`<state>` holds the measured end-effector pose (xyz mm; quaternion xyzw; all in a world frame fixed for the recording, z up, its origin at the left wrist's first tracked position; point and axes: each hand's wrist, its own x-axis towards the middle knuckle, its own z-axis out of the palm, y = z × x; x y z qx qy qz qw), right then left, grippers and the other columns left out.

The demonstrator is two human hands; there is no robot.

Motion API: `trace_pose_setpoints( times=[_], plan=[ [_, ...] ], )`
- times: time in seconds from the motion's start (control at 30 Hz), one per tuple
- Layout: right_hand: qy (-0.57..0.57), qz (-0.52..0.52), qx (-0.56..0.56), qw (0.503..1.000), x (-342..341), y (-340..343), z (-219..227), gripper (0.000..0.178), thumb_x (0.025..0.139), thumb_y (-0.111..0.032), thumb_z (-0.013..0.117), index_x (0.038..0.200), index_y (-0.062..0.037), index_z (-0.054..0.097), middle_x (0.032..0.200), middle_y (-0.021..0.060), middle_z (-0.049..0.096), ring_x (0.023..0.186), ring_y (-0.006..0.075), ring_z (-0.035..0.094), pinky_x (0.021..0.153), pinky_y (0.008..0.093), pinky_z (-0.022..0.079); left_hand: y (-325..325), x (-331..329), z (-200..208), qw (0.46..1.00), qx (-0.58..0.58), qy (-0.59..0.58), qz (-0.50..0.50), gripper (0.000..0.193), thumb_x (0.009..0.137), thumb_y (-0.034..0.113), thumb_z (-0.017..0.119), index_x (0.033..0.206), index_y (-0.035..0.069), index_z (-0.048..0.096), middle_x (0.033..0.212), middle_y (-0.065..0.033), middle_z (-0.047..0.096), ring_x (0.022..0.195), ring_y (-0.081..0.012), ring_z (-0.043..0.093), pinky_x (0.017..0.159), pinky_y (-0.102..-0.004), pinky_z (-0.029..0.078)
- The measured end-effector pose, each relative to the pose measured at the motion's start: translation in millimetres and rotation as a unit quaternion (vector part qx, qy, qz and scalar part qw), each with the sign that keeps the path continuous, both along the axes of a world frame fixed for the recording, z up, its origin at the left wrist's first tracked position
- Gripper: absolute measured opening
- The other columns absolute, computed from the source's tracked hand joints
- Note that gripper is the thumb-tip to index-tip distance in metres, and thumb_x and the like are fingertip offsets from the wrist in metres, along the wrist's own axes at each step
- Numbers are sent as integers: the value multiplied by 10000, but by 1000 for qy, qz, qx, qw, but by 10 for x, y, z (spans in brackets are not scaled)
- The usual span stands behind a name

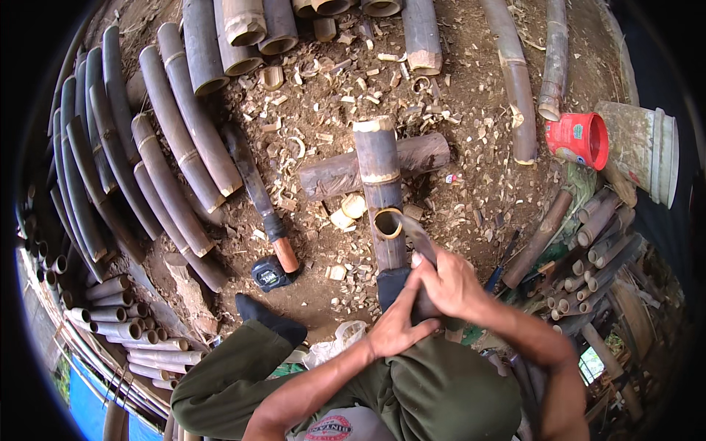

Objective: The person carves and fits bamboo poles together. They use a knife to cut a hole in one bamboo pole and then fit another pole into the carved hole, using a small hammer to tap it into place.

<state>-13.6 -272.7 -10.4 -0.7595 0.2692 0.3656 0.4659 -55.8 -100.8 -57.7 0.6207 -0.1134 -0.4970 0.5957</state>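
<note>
A person's two hands bring a dark blade (pixel 421 240) to a holed bamboo tube (pixel 382 192).
Nearest, above the green trousers (pixel 448 386), the left hand (pixel 401 327) lies against the right, its fingers partly hidden; what it grips cannot be told. The right hand (pixel 445 283) is clamped on the blade, whose tip meets the rim of the round hole (pixel 388 223). The tube runs away from a dark-covered foot (pixel 393 287) and rests across a log (pixel 323 176). To the left lie a tape measure (pixel 271 273) and a wooden-handled knife (pixel 258 195); farther off, cut bamboo lengths (pixel 202 48).
</note>
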Motion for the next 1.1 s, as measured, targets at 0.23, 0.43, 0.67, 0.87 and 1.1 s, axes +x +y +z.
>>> trace_pose_setpoints(
  times=[0.23, 0.43, 0.67, 0.87, 1.1],
  plan=[
    [130, -167, 212, 954, 48, 685, -612, 389, 1027, -283, 433, 981, 58, 614, 698, 153, 689, 578, 219, 671, 540, 356, 538, 832, 227, -288, 962, 270, 32, 2, 542, 749, 187, 772, 1207, -24, 575, 826, -105, 656, 735, -159, 626, 728, -310, 537],
    [48, -493, 460, 737, 153, 653, -585, 353, 1018, -257, 476, 1086, 73, 584, 983, 193, 690, 653, 209, 685, 573, 321, 590, 429, 1733, 385, 841, 317, -324, -296, 250, 695, 206, 760, 880, 62, 673, 727, -110, 686, 650, -269, 689, 640, -392, 567],
    [94, -685, 545, 475, 94, 514, -467, 437, 1058, -356, 332, 1183, -27, 592, 1056, 108, 716, 832, 228, 718, 737, 357, 596, -1093, 2095, 922, 510, 272, -500, -646, 246, 869, 232, 675, 643, 135, 672, 708, -13, 684, 680, -171, 689, 560, -321, 515],
    [110, -583, 657, 465, -324, 659, -749, 315, 1041, -304, 458, 1295, -129, 526, 982, 113, 698, 756, 263, 711, 692, 382, 589, -336, 2250, 733, 654, 241, -387, -604, 98, 807, 164, 658, 883, 104, 643, 780, -83, 680, 729, -251, 698, 607, -380, 539],
    [167, -465, 375, 785, -390, 489, -566, 259, 963, -227, 600, 1114, -20, 636, 855, 96, 706, 646, 151, 653, 596, 305, 542, 629, 946, 225, 859, 314, -232, -332, 360, 724, 222, 753, 994, 102, 547, 815, -125, 667, 701, -324, 686, 637, -451, 566]
  ],
)
